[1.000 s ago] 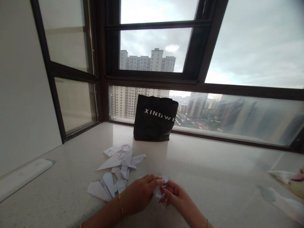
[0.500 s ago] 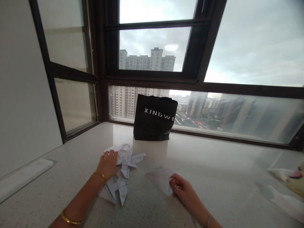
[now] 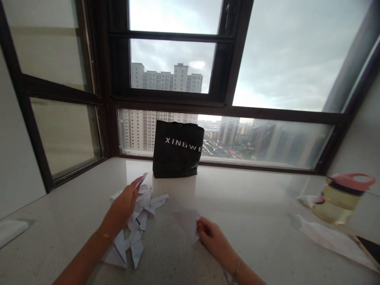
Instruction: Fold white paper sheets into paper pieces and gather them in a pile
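Several folded white papers (image 3: 136,249) lie in a loose pile on the pale speckled countertop (image 3: 169,261), left of the middle. My left hand (image 3: 126,200) is above the far part of this pile, closed on a folded paper (image 3: 142,180) that sticks up past the fingertips. My right hand (image 3: 209,235) is closed, pinching the right edge of a thin, see-through triangular sheet (image 3: 185,223). That sheet is blurred, and its exact material cannot be told. The pile and the triangular sheet are apart.
A black bag (image 3: 178,154) with white letters stands upright before the window (image 3: 267,140). On the right are a bottle with a pink lid (image 3: 341,200), white tissue (image 3: 329,237) and a dark flat object (image 3: 369,247). A white object (image 3: 13,231) lies at the far left.
My left hand has risen from the pile with a folded paper in its fingers. My right hand still pinches the triangular sheet. The view has turned right, bringing the bottle into sight.
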Demonstrator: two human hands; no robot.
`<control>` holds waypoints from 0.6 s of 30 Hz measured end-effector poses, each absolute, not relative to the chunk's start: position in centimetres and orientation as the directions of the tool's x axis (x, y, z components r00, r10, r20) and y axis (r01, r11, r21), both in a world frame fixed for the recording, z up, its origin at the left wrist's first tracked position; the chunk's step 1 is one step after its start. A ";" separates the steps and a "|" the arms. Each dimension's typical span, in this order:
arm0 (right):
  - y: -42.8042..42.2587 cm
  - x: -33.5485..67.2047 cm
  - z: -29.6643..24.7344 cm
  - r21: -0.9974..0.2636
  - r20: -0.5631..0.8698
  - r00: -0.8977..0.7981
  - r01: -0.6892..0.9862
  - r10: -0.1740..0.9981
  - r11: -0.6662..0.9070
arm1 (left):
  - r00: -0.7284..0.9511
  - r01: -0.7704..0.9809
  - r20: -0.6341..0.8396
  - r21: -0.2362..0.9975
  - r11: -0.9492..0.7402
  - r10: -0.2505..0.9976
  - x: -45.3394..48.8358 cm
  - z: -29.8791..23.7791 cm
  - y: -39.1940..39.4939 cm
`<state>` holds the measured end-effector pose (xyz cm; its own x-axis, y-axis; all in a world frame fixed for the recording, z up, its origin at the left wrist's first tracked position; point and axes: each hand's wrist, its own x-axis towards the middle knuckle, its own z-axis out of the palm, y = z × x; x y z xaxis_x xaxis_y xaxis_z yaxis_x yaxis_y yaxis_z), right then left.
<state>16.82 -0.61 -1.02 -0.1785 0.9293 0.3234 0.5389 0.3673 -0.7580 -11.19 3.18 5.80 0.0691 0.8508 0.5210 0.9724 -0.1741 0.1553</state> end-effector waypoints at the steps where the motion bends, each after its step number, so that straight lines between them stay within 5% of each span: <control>1: -0.7 16.7 -1.0 -0.800 0.299 -0.195 0.483 0.934 0.357 | 0.122 0.925 0.541 0.241 -0.293 0.832 -10.5 5.7 3.1; 3: -0.8 16.4 -0.8 -0.888 0.221 -0.244 0.349 0.944 0.298 | 0.238 0.813 0.546 0.340 -0.472 0.803 -9.1 5.3 2.5; 7: -1.2 15.7 -0.3 -0.978 0.086 -0.326 0.152 0.942 0.142 | 0.459 0.694 0.487 0.325 -0.642 0.743 -6.4 3.9 1.1; 18: -1.4 15.2 -0.4 -0.995 0.096 -0.393 -0.071 0.914 0.074 | 0.651 0.566 0.317 0.403 -0.719 0.690 -4.4 1.4 0.1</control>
